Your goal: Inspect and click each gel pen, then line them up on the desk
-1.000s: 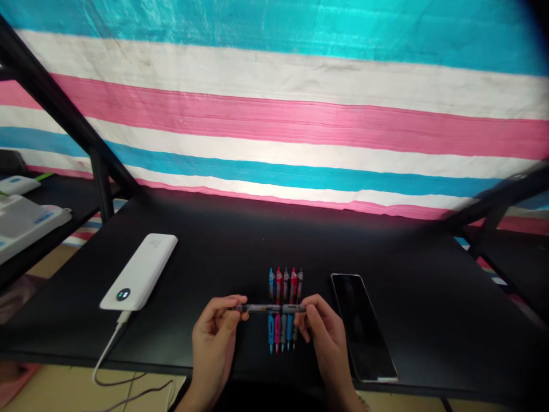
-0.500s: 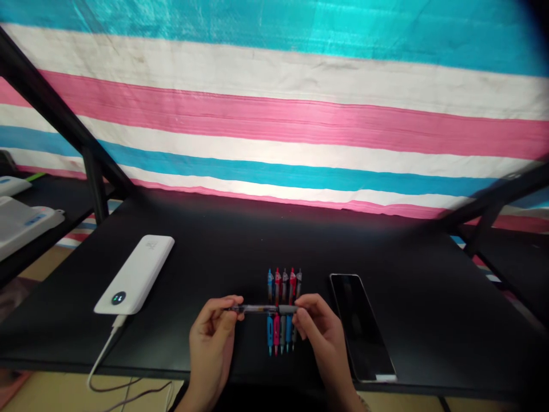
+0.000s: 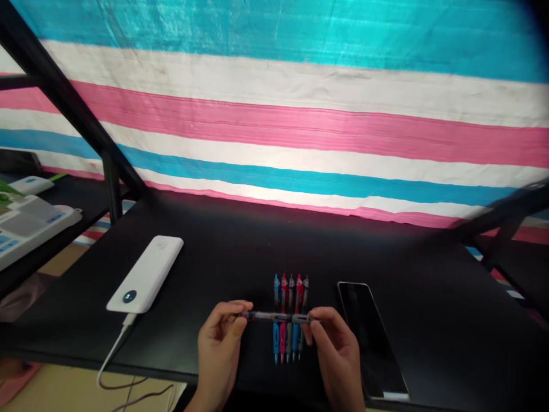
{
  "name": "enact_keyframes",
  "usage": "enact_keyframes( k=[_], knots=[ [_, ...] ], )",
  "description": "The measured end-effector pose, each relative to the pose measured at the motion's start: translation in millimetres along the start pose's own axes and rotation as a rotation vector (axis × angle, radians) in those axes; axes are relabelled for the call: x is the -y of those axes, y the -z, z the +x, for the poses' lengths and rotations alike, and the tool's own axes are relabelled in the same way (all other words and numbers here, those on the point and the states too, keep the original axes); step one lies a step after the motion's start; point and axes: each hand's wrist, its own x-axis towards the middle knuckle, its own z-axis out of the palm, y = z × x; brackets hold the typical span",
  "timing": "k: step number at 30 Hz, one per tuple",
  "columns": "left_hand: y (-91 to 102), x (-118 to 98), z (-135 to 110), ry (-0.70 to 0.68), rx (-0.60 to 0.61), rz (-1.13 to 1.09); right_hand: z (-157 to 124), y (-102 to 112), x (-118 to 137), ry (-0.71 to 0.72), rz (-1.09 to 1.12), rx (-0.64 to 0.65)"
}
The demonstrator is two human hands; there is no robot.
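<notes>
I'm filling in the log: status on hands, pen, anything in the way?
Left hand, right hand holding opposite ends of one pen. Pen crosswise over five pens in a row. Phone close beside right hand.

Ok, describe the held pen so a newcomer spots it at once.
On the black table, left of the phone, lies a row of pens. The held pen crosses in front of that row, pinched by left hand and right hand. Unlike its lengthwise neighbours, it runs sideways.

At lower centre, fingers (image 3: 238,327) partly hide the held pen (image 3: 270,316), which covers the middles of five pens (image 3: 289,336). The left edge crops a white device (image 3: 40,222); the power bank display (image 3: 129,296) is unreadably small.
</notes>
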Motion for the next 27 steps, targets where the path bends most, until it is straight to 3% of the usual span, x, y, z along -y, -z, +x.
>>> enact_keyframes(
  k=[14, 27],
  knots=[
    [-5.9, -4, 4, 0.004, -0.049, -0.068, 4, 2, 5, 0.053, 0.243, -0.207],
    [-7.4, -6, 3, -0.003, -0.035, -0.061, 2, 2, 10, 0.102, 0.210, -0.174]
  ],
)
